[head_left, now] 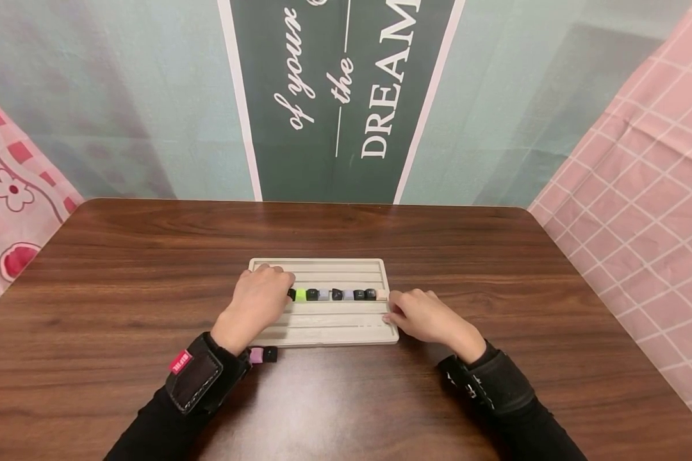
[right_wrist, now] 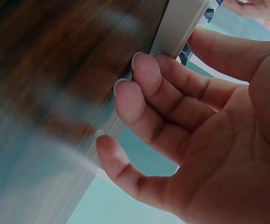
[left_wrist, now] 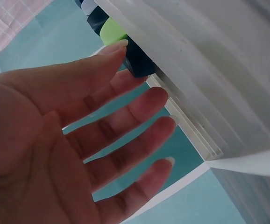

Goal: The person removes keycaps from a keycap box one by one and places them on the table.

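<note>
A cream grooved tray (head_left: 329, 336) lies on the table, with a row of keycaps in black, grey, lime green and peach along a middle groove. My left hand (head_left: 258, 299) is over the tray's left part. In the left wrist view its thumb and index finger pinch a black keycap (left_wrist: 139, 60) beside the lime green keycap (left_wrist: 112, 31); the other fingers are spread. At the tray's right edge, my right hand (head_left: 429, 317) grips the rim, thumb on the upper side and fingers against the side wall. The peach keycap (head_left: 382, 295) is near its index finger.
A pink keycap (head_left: 256, 355) and a black keycap (head_left: 270, 354) lie on the brown wooden table (head_left: 346, 410) before the tray, close to the left wrist strap (head_left: 198, 374). Behind the table hangs a green printed cloth (head_left: 334, 173); pink cloths hang at both sides.
</note>
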Demonstrator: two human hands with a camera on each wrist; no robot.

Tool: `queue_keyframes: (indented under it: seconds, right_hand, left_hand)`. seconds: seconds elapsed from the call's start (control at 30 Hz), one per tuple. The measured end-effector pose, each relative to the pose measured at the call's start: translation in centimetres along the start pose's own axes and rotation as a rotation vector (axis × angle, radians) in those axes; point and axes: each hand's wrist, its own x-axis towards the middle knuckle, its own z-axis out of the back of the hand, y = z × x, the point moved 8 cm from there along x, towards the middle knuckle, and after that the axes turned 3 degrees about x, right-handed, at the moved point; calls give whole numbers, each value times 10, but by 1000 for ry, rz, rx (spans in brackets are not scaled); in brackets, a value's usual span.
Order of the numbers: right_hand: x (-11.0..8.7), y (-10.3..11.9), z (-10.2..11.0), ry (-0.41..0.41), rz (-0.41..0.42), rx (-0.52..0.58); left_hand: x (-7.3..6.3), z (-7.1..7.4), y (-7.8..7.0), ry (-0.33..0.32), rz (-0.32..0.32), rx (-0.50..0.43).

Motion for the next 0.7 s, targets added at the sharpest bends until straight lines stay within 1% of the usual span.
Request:
queue_keyframes:
  seconds: [0.2,0.3,0.57,0.7]
  right_hand:
    - [0,0,1,-12,13,-3]
    - [1,-1,0,-10,6,-2]
    - [0,0,1,-12,16,-3]
    - [-1,0,1,-14,20,-5]
  left_hand:
    - [1,0,-1,21,-13,29]
    - [2,0,-2,30,-21,45]
    - [5,0,-5,38,-44,78]
    - [7,0,-4,34,-46,76]
